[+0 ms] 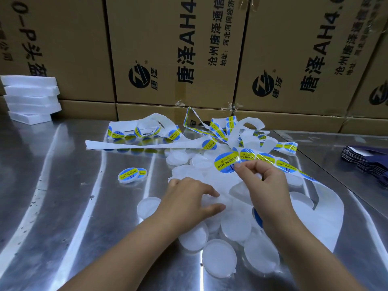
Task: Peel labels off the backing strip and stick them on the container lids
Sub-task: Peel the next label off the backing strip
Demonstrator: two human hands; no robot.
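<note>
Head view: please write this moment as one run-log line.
left hand: holds blank lid | right hand: pinches label | labelled lids: two, apart at left

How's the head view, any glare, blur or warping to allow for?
Head view: streaky glare across the steel table; white lids wash out against it; wide-angle bends the cartons at the edges; the label pinched by the right hand reads sharp.

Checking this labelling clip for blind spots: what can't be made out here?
Head view only:
- The lid held by the left hand: mostly covered by its fingers.
- A blue piece: mostly hidden behind the right wrist.
- The dark stack: cut off by the right edge.
- Print on the label: too small.
</note>
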